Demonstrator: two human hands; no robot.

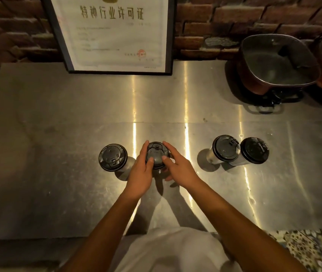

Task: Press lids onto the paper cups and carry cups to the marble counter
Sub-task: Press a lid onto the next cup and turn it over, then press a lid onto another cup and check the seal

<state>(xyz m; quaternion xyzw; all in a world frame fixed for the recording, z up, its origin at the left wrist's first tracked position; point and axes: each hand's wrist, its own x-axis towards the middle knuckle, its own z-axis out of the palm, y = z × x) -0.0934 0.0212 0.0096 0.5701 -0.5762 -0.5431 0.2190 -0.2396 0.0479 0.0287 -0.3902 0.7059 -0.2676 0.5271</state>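
On the steel tabletop (58, 134), a paper cup with a black plastic lid (113, 158) stands just left of my hands. My left hand (141, 171) and right hand (177, 165) curl around the middle cup's round black lid (157, 154), thumbs on top. Further right, two more black-lidded paper cups (226, 148) stand side by side, touching.

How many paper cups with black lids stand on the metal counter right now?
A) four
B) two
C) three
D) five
A: one lidded cup stands at the left, both hands, left hand and right hand, press the lid on the middle cup, and two more lidded cups stand side by side at the right.
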